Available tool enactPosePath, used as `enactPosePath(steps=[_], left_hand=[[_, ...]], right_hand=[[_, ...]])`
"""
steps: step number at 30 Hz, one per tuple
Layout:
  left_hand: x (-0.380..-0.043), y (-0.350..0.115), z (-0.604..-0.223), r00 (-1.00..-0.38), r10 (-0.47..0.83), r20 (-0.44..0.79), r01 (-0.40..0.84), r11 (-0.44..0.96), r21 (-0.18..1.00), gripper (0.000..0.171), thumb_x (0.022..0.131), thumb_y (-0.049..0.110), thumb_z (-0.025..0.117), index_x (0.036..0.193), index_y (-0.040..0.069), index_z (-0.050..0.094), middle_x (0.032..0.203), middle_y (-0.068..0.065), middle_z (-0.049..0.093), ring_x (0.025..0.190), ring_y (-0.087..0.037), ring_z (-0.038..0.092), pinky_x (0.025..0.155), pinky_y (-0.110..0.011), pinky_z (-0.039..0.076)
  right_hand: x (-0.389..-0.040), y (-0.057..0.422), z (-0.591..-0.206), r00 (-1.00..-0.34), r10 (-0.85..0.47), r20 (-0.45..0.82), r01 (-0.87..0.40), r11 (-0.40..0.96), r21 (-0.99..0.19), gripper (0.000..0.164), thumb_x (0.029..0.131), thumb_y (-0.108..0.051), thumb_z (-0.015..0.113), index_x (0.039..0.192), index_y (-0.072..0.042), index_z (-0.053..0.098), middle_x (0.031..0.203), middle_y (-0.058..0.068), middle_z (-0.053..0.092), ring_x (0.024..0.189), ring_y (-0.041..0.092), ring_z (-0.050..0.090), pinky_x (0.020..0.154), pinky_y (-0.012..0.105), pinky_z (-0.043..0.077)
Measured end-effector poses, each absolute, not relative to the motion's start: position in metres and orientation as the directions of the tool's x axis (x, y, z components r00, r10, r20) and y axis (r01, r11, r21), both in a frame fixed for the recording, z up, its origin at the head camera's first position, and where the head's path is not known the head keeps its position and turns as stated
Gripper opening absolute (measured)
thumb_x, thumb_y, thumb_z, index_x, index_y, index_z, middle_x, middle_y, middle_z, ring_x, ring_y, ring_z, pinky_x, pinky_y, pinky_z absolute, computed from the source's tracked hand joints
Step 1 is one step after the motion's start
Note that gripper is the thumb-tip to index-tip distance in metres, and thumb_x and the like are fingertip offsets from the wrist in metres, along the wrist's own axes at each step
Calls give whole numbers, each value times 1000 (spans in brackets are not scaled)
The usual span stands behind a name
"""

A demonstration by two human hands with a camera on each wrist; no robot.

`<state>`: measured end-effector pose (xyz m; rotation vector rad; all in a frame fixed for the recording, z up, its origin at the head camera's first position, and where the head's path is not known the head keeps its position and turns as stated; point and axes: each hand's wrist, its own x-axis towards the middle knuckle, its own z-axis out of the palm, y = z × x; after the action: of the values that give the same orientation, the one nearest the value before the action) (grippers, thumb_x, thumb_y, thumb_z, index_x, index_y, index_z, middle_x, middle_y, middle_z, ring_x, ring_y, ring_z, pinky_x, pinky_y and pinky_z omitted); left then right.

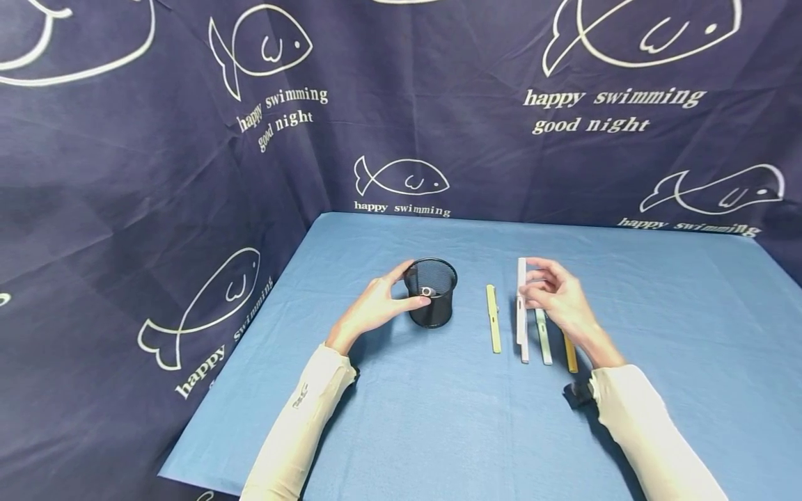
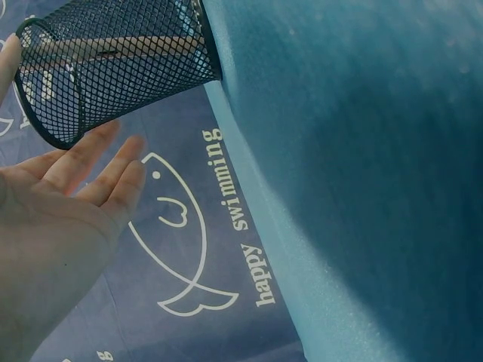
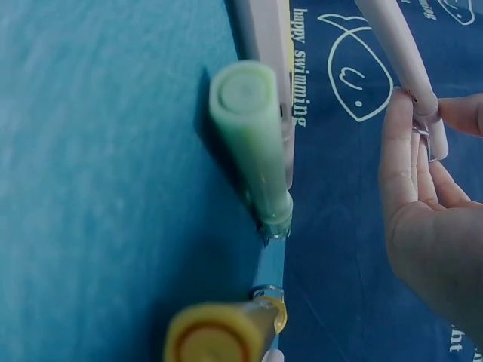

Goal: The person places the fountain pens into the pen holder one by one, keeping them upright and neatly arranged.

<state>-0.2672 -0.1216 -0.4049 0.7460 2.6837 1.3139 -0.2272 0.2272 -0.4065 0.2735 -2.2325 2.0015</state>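
My left hand [image 1: 376,303] holds a black mesh pen holder [image 1: 432,316] at its rim, thumb on the near side and a finger behind. A pale pen [image 2: 113,50] shows through the mesh in the left wrist view. Between thumb and fingers, my right hand [image 1: 564,296] pinches a pale pinkish-white pen [image 3: 404,56] by its clip end. Below that hand lie another pale pen [image 3: 264,38], a mint green pen [image 1: 544,341] and an orange-yellow pen [image 1: 570,355], partly hidden by the hand in the head view. A light yellow pen [image 1: 493,320] lies nearer the holder.
Everything stands on a blue cloth-covered table [image 1: 401,431]. Behind and to the left hangs a dark blue curtain [image 1: 401,90] with white fish prints and lettering, meeting the table's edges. A black band [image 1: 578,394] shows at the right wrist.
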Motion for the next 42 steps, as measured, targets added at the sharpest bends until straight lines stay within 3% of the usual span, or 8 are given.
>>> enactPosePath(steps=[9, 22, 42], left_hand=[[-268, -121, -404, -879, 449, 163, 404, 517, 755, 88, 89, 50, 79, 160, 16, 41, 151, -8, 55, 141, -26, 47, 114, -47, 38], [-268, -121, -405, -878, 449, 166, 405, 513, 757, 88, 89, 49, 80, 160, 15, 41, 151, -9, 55, 140, -26, 48, 114, -47, 38], [-267, -121, -404, -876, 452, 165, 404, 503, 764, 87, 89, 47, 80, 160, 15, 40, 152, -8, 54, 141, -25, 47, 114, -45, 38]], right_hand=[[-229, 221, -403, -978, -48, 204, -209, 175, -962, 55, 97, 6, 62, 149, 8, 43, 105, 1, 61, 87, 8, 67, 74, 25, 60], [-234, 210, -399, -971, -61, 233, -235, 39, -971, 56, 95, 11, 61, 148, 10, 43, 103, 2, 62, 85, 8, 66, 73, 26, 60], [-241, 194, -391, -962, -52, 267, -270, 53, -961, 55, 96, 11, 60, 148, 9, 44, 103, 2, 61, 85, 7, 66, 73, 24, 59]])
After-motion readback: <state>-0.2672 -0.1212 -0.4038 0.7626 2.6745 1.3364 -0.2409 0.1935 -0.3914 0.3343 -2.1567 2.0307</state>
